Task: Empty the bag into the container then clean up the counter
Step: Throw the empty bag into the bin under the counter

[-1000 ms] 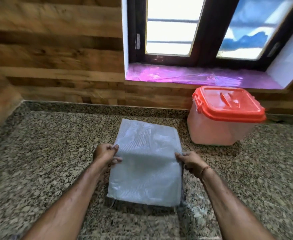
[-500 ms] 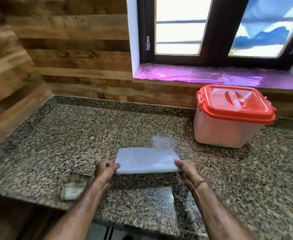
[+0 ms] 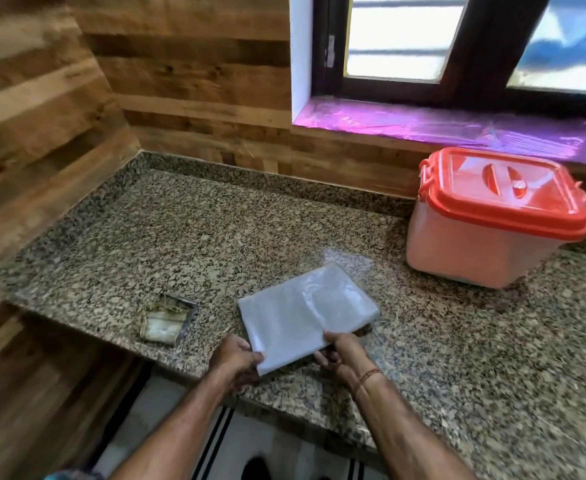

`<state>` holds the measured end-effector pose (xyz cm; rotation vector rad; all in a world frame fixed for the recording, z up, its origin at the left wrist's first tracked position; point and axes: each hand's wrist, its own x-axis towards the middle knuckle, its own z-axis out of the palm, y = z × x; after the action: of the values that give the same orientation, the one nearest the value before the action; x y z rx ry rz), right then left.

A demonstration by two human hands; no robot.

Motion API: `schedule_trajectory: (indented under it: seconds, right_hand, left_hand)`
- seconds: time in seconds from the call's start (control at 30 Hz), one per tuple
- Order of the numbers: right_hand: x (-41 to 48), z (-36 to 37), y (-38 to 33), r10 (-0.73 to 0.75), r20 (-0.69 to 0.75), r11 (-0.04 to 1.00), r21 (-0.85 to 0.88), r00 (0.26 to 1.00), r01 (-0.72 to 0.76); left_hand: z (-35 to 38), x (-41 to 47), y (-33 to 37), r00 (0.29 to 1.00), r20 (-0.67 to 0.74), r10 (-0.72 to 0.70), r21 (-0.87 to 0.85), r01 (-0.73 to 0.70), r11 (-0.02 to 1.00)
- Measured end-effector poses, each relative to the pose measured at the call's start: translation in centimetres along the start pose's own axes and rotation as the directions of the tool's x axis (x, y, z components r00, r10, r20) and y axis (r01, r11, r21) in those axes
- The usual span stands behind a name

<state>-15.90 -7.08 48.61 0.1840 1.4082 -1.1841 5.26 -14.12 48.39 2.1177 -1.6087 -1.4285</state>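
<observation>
Hands seen from above work at a speckled granite counter (image 3: pixel 215 237) set into a corner of wood-panelled walls. A translucent white plastic bag (image 3: pixel 305 313), flat and folded into a rough rectangle, lies close to the counter's front edge, its near end lifted slightly off the stone. The left hand (image 3: pixel 236 362) pinches the bag's near left corner with curled fingers. The right hand (image 3: pixel 345 355) grips the near edge further along, thumb on top and fingers tucked beneath. The container (image 3: pixel 485 251), a pale tub with an orange lid (image 3: pixel 503 192) fitted on top, stands well apart at the back right of the counter, below a window sill. The bag looks empty and the tub looks closed, so the pouring seems done and this is likely the tidying stage, with the bag being folded small. To do it well, lay the bag fully down on the stone, smooth trapped air out toward the open end, line the edges up before creasing, and press each fold flat so the slippery film does not spring open. A small crumpled scrap (image 3: pixel 167 318) near the front left edge probably needs collecting too.
</observation>
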Motion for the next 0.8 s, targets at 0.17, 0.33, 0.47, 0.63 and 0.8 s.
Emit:
schedule_trajectory:
  seconds: [0.17, 0.33, 0.47, 0.63, 0.8]
  right_hand:
    - [-2.7, -1.2, -3.9, -0.169, 0.180, 0.985, 0.005, 0.969, 0.171]
    - [-4.7, -2.9, -7.9, -0.196, 0.399, 0.968, -0.069, 0.896, 0.242]
    - [-5.5, -3.5, -10.4, -0.215, 0.426, 0.954, -0.099, 0.879, 0.282]
    - [-4.6, -4.3, -8.6, -0.261, 0.230, 0.930, -0.201, 0.937, 0.308]
    - [-4.3, -3.8, -7.3, -0.431, 0.168, 0.825, -0.326, 0.887, 0.462]
  left_hand:
    - [-3.0, -1.3, 4.4, 0.950, -0.161, 0.267, 0.099, -0.254, 0.962]
    - [-5.6, -0.9, 8.6, 0.901, 0.350, 0.256, -0.235, -0.180, 0.955]
    - [-4.7, -1.6, 9.9, 0.844, 0.462, 0.272, -0.427, -0.057, 0.902]
    - [-1.8, -2.1, 9.8, 0.893, 0.357, 0.274, -0.546, -0.039, 0.837]
    - [-2.1, -2.0, 8.8, 0.949, 0.245, 0.196, -0.468, -0.061, 0.882]
